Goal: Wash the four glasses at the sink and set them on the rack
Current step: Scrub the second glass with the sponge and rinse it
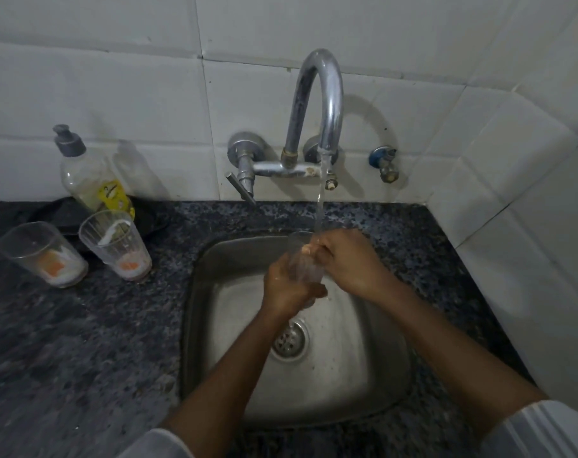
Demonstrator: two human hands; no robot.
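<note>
Head view: a clear glass (302, 259) was held over the steel sink (363, 358), directly under the water stream (321, 200) falling from the curved tap (320, 104). The left hand (287, 287) was wrapped around the lower part of the glass from the near-left side, fingers curled round its base. The right hand (345, 259) was placed at the right of the glass, just above the left hand, its fingers curled over the rim; whether the fingertips reached inside could not be told. The glass was thus enclosed between both hands, tilted slightly, with its mouth toward the far side where the stream met it. The drain (289, 340) was seen near of the hands.

On the dark speckled counter (82, 342), well to the left of the sink, two unwashed glasses were recorded: a far-left glass (43, 254) leaning over, and an upright glass (115, 244) just beside it on the right, both with orange and white residue at the bottom. A soap bottle (89, 173) with a grey cap stood behind them against the white tiled wall (115, 77). A small blue valve (385, 163) was noted right of the tap.
</note>
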